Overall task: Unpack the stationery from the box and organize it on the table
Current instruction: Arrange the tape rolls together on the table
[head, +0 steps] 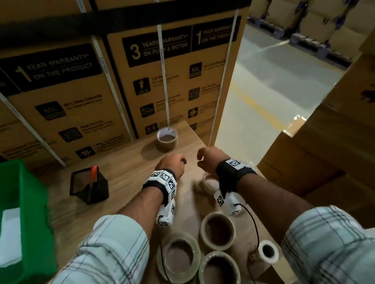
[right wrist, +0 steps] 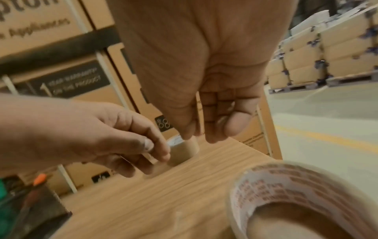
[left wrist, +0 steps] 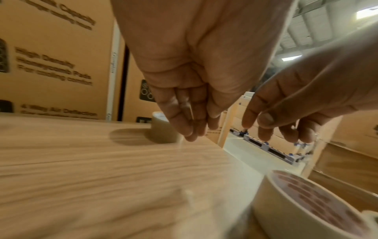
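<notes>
Both hands hover side by side over the wooden table [head: 126, 168]. On my left hand [head: 183, 161], the thumb presses against the index finger and the other fingers curl under [right wrist: 157, 150]; I make out nothing in it. The fingers of my right hand [head: 200, 159] hang loosely bent and hold nothing [left wrist: 266, 127]. A blurred tape roll [head: 207, 181] lies on the table just under the right wrist [right wrist: 296, 194]. A brown tape roll [head: 166, 138] stands beyond the hands. Near me lie three wide tape rolls [head: 217, 230] and a small white roll [head: 267, 251].
A green box [head: 31, 208] stands at the left with a white flat item [head: 10, 236] inside. A black mesh pen holder [head: 89, 186] with an orange pen [head: 94, 171] stands on the table. Large cartons wall the back and right. The table's right edge drops to the floor.
</notes>
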Motion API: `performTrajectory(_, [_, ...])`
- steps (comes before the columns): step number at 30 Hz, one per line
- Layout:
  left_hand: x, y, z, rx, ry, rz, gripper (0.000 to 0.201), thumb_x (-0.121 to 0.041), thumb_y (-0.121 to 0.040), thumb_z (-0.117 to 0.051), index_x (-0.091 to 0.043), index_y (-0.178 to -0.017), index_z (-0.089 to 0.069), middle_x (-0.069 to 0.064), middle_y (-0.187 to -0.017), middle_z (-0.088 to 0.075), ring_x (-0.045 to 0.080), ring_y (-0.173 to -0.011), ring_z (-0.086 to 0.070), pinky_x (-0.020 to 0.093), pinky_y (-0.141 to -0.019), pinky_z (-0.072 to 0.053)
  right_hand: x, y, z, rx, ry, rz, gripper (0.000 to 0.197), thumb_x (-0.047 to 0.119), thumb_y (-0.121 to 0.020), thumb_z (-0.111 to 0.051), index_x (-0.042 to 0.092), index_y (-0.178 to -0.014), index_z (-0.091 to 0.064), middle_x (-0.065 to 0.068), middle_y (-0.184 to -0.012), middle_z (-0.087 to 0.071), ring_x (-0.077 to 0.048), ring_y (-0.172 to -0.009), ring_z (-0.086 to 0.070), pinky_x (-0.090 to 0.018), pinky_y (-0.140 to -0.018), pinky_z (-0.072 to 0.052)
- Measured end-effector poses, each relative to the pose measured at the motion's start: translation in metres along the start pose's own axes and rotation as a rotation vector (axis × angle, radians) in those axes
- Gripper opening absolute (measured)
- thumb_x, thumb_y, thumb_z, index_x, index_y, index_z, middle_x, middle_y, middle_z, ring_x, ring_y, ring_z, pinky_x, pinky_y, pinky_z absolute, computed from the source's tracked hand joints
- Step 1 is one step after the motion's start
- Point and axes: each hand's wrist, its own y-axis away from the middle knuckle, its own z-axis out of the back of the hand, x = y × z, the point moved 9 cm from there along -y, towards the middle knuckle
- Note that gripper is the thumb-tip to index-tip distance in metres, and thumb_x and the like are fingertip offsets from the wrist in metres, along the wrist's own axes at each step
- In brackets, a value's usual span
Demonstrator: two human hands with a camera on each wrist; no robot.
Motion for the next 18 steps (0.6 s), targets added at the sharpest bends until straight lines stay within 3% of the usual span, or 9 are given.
performTrajectory(3, [0.042,-0.005,0.012,0.002,-0.009,0.136,0.027,-0.013,-0.089,-0.047,-0.025,-0.1,-0.069,0.005,-0.111,-0.07,0.027,-0.102,-0.064,0.036,-0.089,-0.053,0.043,-0.028,-0.003,0.01,0.07,0.138,0.038,0.018,-0.091,-0.053,0.025,-0.128,-0.054,-0.007,-0.131,-0.051,-0.028,-0.116,-0.054,-0.036,-0.096,-0.047])
performTrajectory(7, [0.07,-0.01,0.017,0.048,-0.037,0.163,0.029,-0.008,-0.088,-0.049,-0.024,-0.105,-0.067,0.005,-0.117,-0.067,0.027,-0.108,-0.062,0.034,-0.092,-0.051,0.083,-0.067,-0.015,0.078,0.119,0.187,0.056,0.011,-0.088,-0.052,0.026,-0.141,-0.042,-0.002,-0.152,-0.032,-0.029,-0.126,-0.048,-0.039,-0.104,-0.043])
performTrajectory(11, [0.085,-0.021,0.014,0.085,-0.011,0.166,0.029,-0.008,-0.087,-0.047,-0.025,-0.1,-0.067,0.006,-0.116,-0.068,0.027,-0.108,-0.062,0.033,-0.094,-0.049,0.095,-0.09,-0.021,0.084,0.147,0.168,0.065,0.011,-0.09,-0.053,0.024,-0.148,-0.026,-0.005,-0.152,-0.033,-0.032,-0.127,-0.047,-0.042,-0.104,-0.043])
performTrajectory(14, [0.084,-0.03,0.011,0.092,0.024,0.134,0.027,-0.007,-0.087,-0.048,-0.02,-0.1,-0.068,0.006,-0.114,-0.069,0.025,-0.108,-0.063,0.031,-0.094,-0.049,0.096,-0.102,-0.028,0.108,0.193,0.148,0.061,0.013,-0.089,-0.054,0.021,-0.146,-0.031,-0.003,-0.153,-0.03,-0.031,-0.126,-0.048,-0.043,-0.102,-0.045])
performTrajectory(18, [0.084,-0.039,0.006,0.083,0.048,0.122,0.024,-0.011,-0.087,-0.048,-0.021,-0.096,-0.068,0.007,-0.107,-0.07,0.028,-0.102,-0.064,0.033,-0.089,-0.051,0.092,-0.113,-0.034,0.099,0.181,0.147,0.045,0.016,-0.087,-0.055,0.015,-0.132,-0.049,-0.007,-0.138,-0.05,-0.027,-0.12,-0.053,-0.042,-0.098,-0.048])
